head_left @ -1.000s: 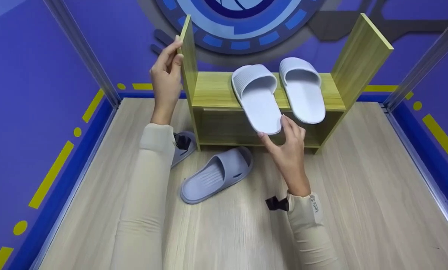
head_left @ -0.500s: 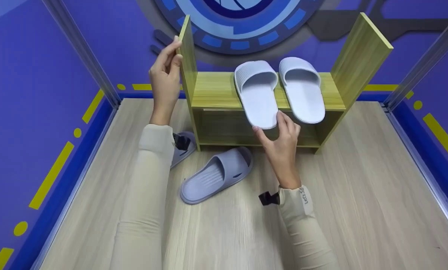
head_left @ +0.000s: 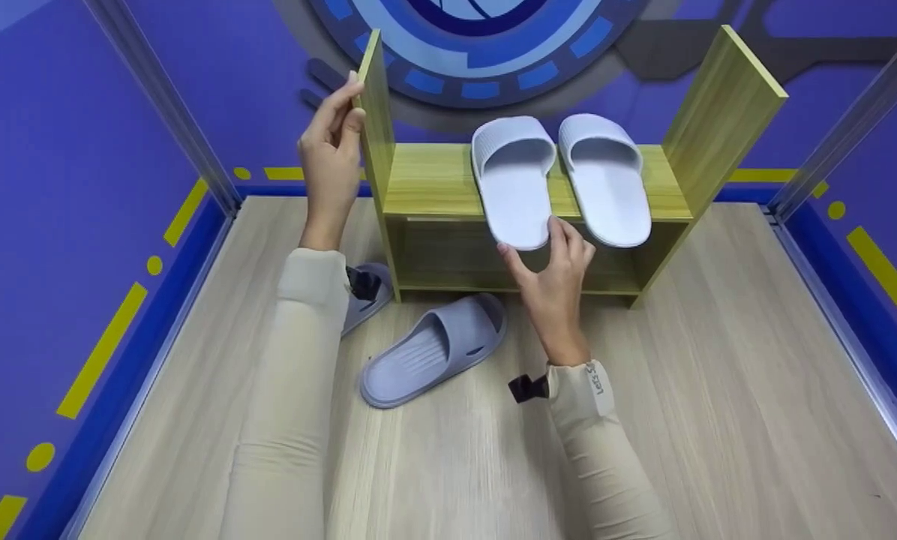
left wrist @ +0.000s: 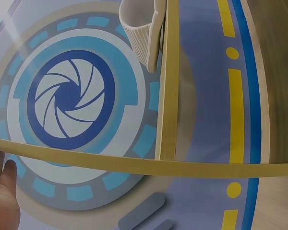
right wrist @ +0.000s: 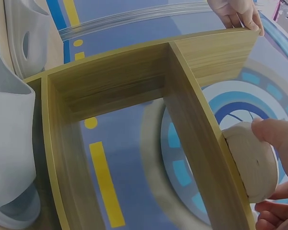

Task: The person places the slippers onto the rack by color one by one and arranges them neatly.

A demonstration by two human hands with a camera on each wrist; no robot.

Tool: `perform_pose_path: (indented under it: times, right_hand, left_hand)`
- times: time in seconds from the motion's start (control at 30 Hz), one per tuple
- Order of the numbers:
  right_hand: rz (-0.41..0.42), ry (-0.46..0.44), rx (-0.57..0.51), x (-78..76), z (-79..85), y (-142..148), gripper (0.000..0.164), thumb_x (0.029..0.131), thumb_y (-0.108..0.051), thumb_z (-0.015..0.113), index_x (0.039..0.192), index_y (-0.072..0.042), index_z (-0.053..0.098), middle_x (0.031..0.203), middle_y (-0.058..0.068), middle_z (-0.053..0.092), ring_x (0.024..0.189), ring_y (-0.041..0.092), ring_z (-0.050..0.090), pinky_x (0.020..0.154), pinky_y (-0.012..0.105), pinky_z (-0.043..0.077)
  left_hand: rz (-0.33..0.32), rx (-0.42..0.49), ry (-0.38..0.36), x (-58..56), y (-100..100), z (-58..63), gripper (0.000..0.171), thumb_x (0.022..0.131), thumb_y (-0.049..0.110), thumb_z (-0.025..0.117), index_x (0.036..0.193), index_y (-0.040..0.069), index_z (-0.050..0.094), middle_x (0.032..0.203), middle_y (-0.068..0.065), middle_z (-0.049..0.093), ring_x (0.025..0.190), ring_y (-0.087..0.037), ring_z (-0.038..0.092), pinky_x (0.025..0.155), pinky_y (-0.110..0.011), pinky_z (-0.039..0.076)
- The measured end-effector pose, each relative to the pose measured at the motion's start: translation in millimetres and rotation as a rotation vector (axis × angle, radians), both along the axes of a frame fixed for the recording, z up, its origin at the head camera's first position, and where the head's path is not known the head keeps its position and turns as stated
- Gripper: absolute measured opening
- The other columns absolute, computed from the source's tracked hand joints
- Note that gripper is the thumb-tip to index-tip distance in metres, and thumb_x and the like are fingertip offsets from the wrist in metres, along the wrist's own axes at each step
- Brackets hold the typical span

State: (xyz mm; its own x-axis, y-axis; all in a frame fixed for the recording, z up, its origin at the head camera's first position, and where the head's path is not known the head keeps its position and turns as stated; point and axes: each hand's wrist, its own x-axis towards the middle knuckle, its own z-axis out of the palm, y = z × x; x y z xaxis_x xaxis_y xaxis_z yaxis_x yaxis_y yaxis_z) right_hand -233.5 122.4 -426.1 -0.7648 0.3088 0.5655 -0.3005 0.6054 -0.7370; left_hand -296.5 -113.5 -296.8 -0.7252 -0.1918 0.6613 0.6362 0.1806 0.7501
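Two white slide slippers lie side by side on the upper board of a wooden shoe rack point(head_left: 426, 180), toes toward the back wall and heels past the front edge. My right hand point(head_left: 555, 292) pinches the heel of the left white slipper point(head_left: 518, 199), thumb on one side and fingers on the other. The right white slipper point(head_left: 610, 191) stands untouched beside it. At the rack's left side panel point(head_left: 378, 120), my left hand point(head_left: 331, 157) grips the upright front edge. The right wrist view shows the pinched heel point(right wrist: 252, 163) against the shelf edge.
A grey slide slipper point(head_left: 433, 349) lies angled on the floor before the rack. Another grey slipper point(head_left: 370, 296) is partly hidden behind my left sleeve. The rack's right side panel point(head_left: 726, 124) rises beyond the white pair. Blue patterned walls point(head_left: 66, 150) enclose the wood-look floor.
My right hand has shifted left and toward the back with the left white slipper, turning it straighter and setting it farther onto the shelf. The left hand stays at the side panel.
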Motion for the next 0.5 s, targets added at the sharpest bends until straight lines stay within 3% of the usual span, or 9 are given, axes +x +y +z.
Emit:
perform_pose_path:
  times: [0.17,0.5]
  right_hand:
    - [-0.006,0.006,-0.003,-2.5,-0.3,-1.6,0.073,0.077,-0.031,0.082,0.132,0.007,0.052,0.129,0.024,0.051,0.114,0.036,0.038,0.100,0.045,0.038]
    - [-0.023,0.042,0.003,-6.9,-1.2,-3.6,0.072,0.075,-0.031,0.083,0.129,0.007,0.054,0.126,0.024,0.052,0.111,0.037,0.039,0.098,0.046,0.038]
  left_hand:
    - [0.002,-0.006,-0.007,-0.6,0.1,0.1,0.031,0.095,0.008,0.055,0.124,-0.002,0.062,0.138,-0.014,0.056,0.120,-0.015,0.059,0.085,-0.024,0.050]
    - [0.006,-0.018,-0.003,0.8,-0.3,0.2,0.032,0.096,0.009,0.054,0.125,-0.002,0.061,0.138,-0.014,0.055,0.123,-0.016,0.057,0.096,-0.027,0.050]
